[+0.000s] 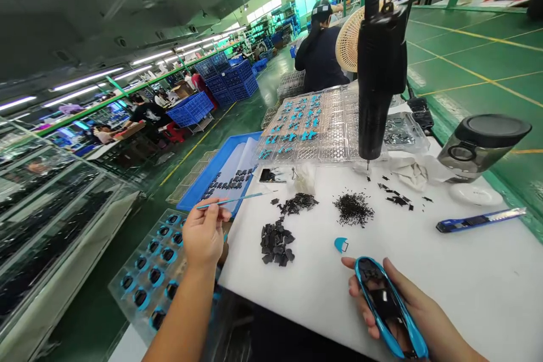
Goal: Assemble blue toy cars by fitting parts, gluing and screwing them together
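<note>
My left hand [207,232] is closed in a pinch around a slim blue stick [241,199]. The stick points right over the table's left edge, and its thin end is too fine to make out. My right hand [403,294] grips a long oval plastic casing [384,300] with a bright blue rim and a dark, glossy middle. Just above that hand a small blue curved part [340,244] lies on the white tabletop [314,283]. Nearby are piles of flat black pieces [276,242], more black pieces [299,203] and tiny black pins or screws [354,208].
An electric screwdriver [375,85] hangs over the table. Clear trays [326,144] with blue parts stand behind. At right lie a utility knife [479,220], a white oval case [475,194] and a dark bottle [483,144]. A blue tray [197,189] sits left. A person [324,51] sits ahead.
</note>
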The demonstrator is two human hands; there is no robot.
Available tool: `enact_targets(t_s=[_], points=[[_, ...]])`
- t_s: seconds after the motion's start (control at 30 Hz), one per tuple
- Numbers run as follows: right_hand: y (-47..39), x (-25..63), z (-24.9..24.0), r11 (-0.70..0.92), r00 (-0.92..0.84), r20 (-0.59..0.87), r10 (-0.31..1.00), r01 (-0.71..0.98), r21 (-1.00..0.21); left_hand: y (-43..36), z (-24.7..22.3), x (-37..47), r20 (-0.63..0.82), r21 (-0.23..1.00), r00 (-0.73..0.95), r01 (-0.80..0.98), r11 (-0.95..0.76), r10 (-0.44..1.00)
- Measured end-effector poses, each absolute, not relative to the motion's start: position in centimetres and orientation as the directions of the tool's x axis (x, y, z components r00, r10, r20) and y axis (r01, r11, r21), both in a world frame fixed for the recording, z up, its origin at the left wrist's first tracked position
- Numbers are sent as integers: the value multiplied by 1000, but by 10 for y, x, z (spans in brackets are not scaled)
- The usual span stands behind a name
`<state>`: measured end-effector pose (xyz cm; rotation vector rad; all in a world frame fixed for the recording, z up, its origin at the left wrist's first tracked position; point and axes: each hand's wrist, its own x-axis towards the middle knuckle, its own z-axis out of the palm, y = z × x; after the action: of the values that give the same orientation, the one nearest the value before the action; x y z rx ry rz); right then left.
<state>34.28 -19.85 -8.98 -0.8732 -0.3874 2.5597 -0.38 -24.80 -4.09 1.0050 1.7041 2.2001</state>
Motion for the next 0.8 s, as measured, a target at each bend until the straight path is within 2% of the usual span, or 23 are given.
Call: enact_targets(t_s=[0.23,0.37,0.5,0.67,0.8], points=[[-197,342,-93,-882,-741,-489,459,-313,-353,-274,-28,44,497,855,-643,247,-457,582],[-196,343,-92,-872,-768,-441,463,-308,-380,-283,-33,68,546,833,-531,263,-487,648],[-195,343,-95,-858,-776,-402,486,-335,-390,-290,-39,94,566,823,-389,314,-473,727],[-195,343,-99,-863,-790,-389,474,-329,-383,-288,-38,114,492,849,-267,357,-389,828],[-195,344,-101,-876,-807,-385,448,-311,-367,-283,-44,116,536,813,-238,402,-420,810]])
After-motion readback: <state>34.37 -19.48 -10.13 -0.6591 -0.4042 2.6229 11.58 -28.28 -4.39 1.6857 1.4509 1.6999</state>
